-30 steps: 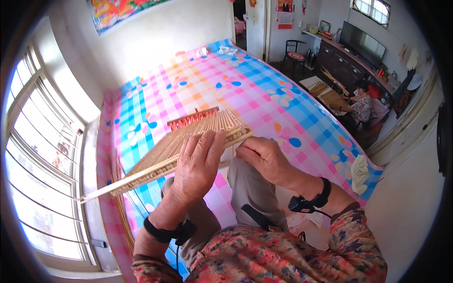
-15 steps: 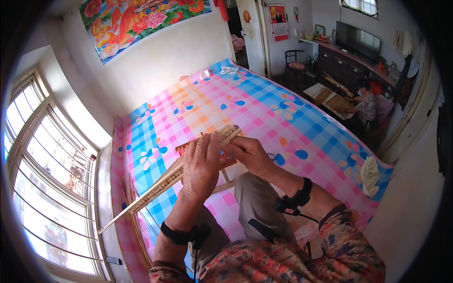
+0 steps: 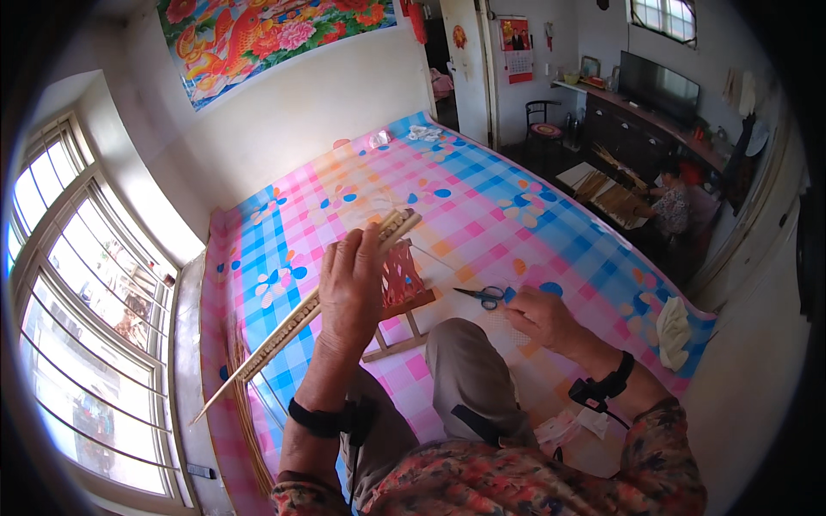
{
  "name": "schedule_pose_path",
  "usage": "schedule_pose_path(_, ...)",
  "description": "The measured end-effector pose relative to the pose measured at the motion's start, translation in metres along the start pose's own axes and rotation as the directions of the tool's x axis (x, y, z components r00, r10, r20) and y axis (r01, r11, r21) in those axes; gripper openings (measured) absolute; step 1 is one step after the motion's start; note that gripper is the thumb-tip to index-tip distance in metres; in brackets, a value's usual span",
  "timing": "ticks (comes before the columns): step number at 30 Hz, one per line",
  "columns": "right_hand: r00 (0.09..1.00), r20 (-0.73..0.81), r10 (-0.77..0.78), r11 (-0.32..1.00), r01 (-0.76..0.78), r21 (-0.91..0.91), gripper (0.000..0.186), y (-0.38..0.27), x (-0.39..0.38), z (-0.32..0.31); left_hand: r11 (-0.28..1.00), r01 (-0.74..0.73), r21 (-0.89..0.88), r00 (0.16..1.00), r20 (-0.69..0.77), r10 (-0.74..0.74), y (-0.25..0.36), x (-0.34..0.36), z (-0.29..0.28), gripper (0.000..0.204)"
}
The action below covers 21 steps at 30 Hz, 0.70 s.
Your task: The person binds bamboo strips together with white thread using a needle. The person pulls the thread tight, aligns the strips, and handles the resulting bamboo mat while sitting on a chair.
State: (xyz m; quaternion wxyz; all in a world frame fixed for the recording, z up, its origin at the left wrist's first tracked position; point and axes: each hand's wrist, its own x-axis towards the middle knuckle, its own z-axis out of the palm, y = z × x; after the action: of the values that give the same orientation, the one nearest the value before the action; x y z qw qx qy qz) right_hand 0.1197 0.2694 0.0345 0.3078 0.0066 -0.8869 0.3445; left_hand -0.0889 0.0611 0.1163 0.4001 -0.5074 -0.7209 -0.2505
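My left hand [image 3: 351,279] is wrapped round a long, pale strip of straw-like stalks [image 3: 280,342]. A row of knobbly stitching or braid runs along it. The strip slants from lower left to upper right, with one thin stalk jutting from its lower end. My right hand [image 3: 546,320] is apart from the strip, its fingers curled closed; whatever they hold is too small to make out. Just left of those fingers lie dark-handled scissors [image 3: 486,297]. Beyond my left hand stands a small wooden frame [image 3: 409,304] with red-orange strips or cord; my hand partly hides it.
A checked, flowered plastic sheet [image 3: 344,185] covers the broad platform under me. Long thin stalks [image 3: 245,421] lie along its left edge by the barred window [image 3: 95,344]. A pale cloth [image 3: 673,328] rests at right. Another person [image 3: 673,202] sits low by a board of stalks [image 3: 607,191].
My right hand has left the strip and moved right and down, beside the scissors. My left hand still grips the strip, whose upper end has shifted slightly left and up.
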Motion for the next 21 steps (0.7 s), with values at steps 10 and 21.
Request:
schedule_pose_path(10,0.656,0.397,0.642,0.625,-0.148,-0.766,0.021,0.153,-0.230,-0.039,0.999,-0.034,-0.019,0.997,-0.072,0.033,0.021,-0.022,-0.006,0.042)
schedule_pose_path(21,0.774,0.512,0.372,0.604,-0.621,0.500,0.030,-0.054,-0.011,0.048,0.982,-0.131,-0.133,0.984,0.106,0.146,0.072,-0.098,-0.012,0.042)
